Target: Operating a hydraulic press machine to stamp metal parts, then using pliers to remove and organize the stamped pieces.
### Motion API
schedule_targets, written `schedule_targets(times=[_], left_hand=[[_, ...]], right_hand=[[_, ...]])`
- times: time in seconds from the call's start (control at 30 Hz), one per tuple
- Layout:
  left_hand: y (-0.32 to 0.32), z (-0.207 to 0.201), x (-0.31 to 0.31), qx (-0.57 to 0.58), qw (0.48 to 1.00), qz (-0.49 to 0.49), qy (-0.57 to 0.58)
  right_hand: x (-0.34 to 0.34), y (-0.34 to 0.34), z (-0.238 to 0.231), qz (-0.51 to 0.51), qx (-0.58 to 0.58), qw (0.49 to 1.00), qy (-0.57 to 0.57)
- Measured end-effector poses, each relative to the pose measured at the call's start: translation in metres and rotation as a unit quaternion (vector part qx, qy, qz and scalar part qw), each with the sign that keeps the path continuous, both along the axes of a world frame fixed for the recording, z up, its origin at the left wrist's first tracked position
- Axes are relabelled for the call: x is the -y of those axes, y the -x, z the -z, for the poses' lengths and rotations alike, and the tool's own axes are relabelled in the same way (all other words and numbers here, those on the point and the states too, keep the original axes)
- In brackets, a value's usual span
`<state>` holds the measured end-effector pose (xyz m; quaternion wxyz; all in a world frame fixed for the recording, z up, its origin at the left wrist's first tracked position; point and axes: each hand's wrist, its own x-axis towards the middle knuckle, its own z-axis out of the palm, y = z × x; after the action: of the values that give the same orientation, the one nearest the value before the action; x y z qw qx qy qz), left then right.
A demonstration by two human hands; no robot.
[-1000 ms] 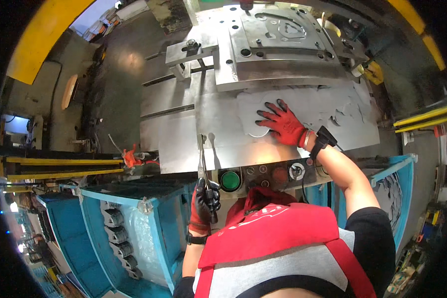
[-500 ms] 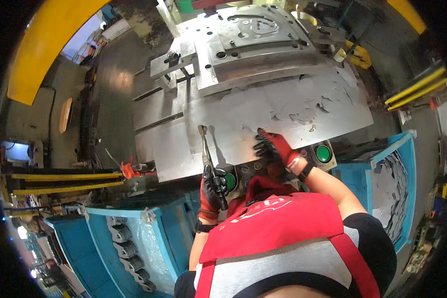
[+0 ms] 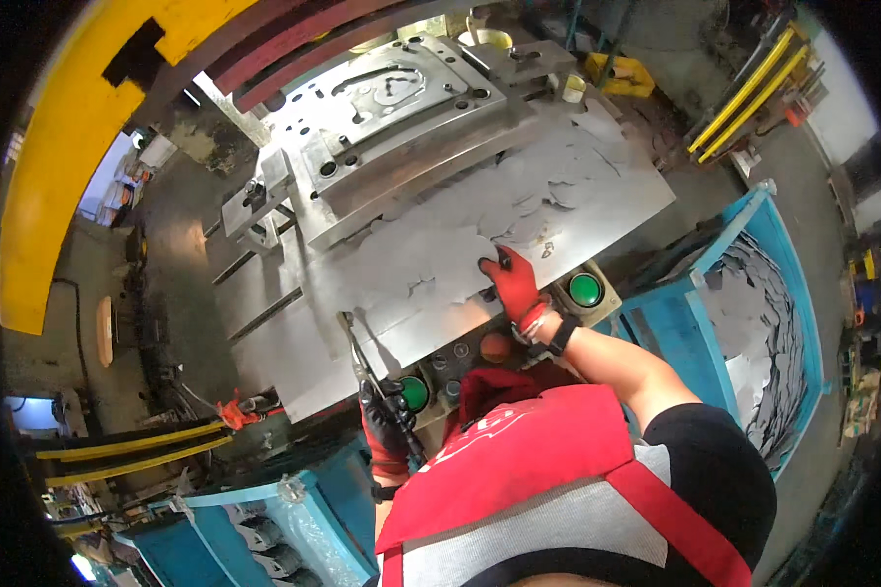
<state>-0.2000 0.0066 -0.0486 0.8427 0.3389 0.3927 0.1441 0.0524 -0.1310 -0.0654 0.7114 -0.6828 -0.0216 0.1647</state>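
My left hand (image 3: 386, 430), in a red and black glove, is closed round a long metal tool (image 3: 360, 360). The tool's narrow end points up over the near left part of the table; its exact kind is unclear. My right hand (image 3: 511, 282), gloved the same way, rests low over the thin grey metal pieces (image 3: 421, 259) lying on the table. Its fingers are bent in at the edges of the pieces, and whatever is between them is hidden. The flat metal table (image 3: 607, 210) stretches under both hands. Behind the pieces stands a heavy steel die (image 3: 362, 137).
Two green buttons (image 3: 585, 290) (image 3: 413, 393) sit on the panel at the table's near edge. A blue bin (image 3: 803, 342) of metal sheets stands right; another blue bin (image 3: 303, 509) with curved parts is lower left. Yellow bars (image 3: 137, 452) flank the left, and a yellow press frame (image 3: 39, 225) rises there.
The view has turned, so the table appears tilted and shifted left. My right hand's fingers, spread before, are now bent down at the metal pieces. My left hand keeps the tool.
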Motion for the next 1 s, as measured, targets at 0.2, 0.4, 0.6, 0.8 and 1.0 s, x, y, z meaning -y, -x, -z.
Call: schedule_targets(times=[0.2, 0.4, 0.6, 0.8, 1.0], left_hand=[[-0.012, -0.013, 0.028, -0.02, 0.997, -0.038, -0.063], [-0.031, -0.013, 0.059, 0.038, 0.992, -0.103, -0.058], [-0.033, -0.019, 0.075, 0.009, 0.983, -0.17, -0.061], [-0.013, -0.034, 0.062, 0.017, 0.984, -0.164, -0.069], [0.002, -0.038, 0.047, -0.015, 0.973, -0.201, -0.113]], right_hand=[[0.067, -0.054, -0.032, -0.079, 0.078, 0.993, -0.024], [0.095, -0.124, -0.111, -0.139, 0.08, 0.98, -0.114], [0.077, -0.188, -0.163, -0.205, 0.077, 0.966, -0.139], [-0.023, -0.257, -0.127, -0.209, 0.1, 0.956, -0.18], [-0.116, -0.244, -0.155, -0.135, 0.056, 0.979, -0.142]])
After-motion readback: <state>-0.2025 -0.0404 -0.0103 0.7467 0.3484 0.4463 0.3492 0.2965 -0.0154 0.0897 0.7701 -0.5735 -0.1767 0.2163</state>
